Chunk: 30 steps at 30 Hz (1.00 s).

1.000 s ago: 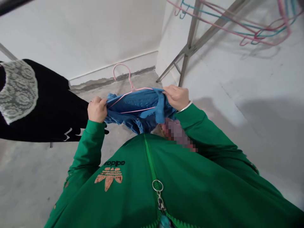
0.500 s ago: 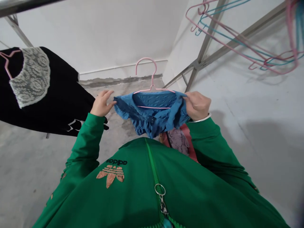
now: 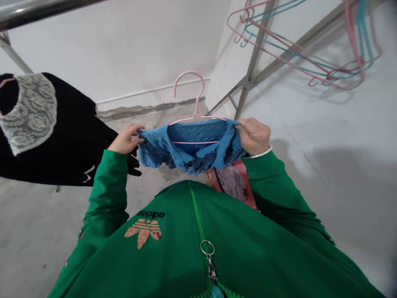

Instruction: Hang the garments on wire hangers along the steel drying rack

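A blue ruffled garment point(image 3: 155, 147), probably a top, hangs on a pink hanger point(image 3: 197, 108) in front of my chest. The hanger's hook points up and its lower bar shows through the garment's neck opening. My left hand point(image 3: 125, 138) pinches the garment's left shoulder edge between thumb and fingers. At the other shoulder, my right hand point(image 3: 254, 135) is closed on the cloth, and perhaps on the hanger's end inside it, which is hidden. The garment's lower part drops out of sight behind its ruffles.
On the left hangs a black garment point(image 3: 74, 124) with a lace collar. A metal rail point(image 3: 46, 13) crosses the upper left. Several pink and blue hangers point(image 3: 288, 51) hang by a metal frame point(image 3: 248, 80) at upper right. Below is a pink container point(image 3: 250, 198) holding mauve cloth point(image 3: 231, 182).
My left hand has closed on the garment's left shoulder and drawn it outward, so the blue cloth is spread wider. The view has shifted slightly, with more of the rail showing.
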Each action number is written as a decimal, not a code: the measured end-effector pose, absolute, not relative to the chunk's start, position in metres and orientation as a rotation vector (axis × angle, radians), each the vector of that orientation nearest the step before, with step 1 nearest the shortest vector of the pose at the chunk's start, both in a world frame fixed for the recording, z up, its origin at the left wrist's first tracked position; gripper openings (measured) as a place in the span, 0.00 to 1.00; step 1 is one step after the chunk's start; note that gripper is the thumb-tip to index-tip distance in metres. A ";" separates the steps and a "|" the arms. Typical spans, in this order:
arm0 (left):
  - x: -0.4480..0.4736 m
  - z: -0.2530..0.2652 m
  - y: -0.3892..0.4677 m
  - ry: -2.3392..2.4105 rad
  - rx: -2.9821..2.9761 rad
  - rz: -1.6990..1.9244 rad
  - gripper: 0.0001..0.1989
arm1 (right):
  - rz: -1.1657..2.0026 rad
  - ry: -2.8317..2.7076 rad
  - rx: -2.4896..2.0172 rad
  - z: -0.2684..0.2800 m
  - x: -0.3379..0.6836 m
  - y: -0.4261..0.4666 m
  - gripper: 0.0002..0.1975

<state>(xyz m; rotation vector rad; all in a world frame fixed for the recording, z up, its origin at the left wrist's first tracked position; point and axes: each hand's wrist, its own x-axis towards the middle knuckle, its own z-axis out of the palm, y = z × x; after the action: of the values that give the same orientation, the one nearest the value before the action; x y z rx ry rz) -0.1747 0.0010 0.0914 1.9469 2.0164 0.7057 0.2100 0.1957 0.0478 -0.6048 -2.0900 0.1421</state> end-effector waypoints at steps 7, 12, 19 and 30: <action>-0.093 0.100 0.033 2.067 2.332 0.575 0.25 | 0.217 -2.099 -0.519 0.042 0.206 0.199 0.17; -0.073 0.075 0.049 2.281 2.297 0.678 0.21 | 0.248 -2.150 -0.482 0.040 0.199 0.197 0.18; -0.076 0.091 0.045 2.263 2.311 0.871 0.17 | 0.546 -2.263 -0.493 0.047 0.219 0.229 0.25; -0.090 0.101 0.031 2.406 2.193 1.004 0.12 | 1.196 -2.062 -0.859 0.025 0.229 0.202 0.30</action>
<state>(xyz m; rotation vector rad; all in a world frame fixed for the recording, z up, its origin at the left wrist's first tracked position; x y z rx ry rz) -0.0898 0.0309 0.1009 2.1932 2.4062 1.0038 0.2291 0.2021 0.0248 -0.8590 -2.0618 1.1960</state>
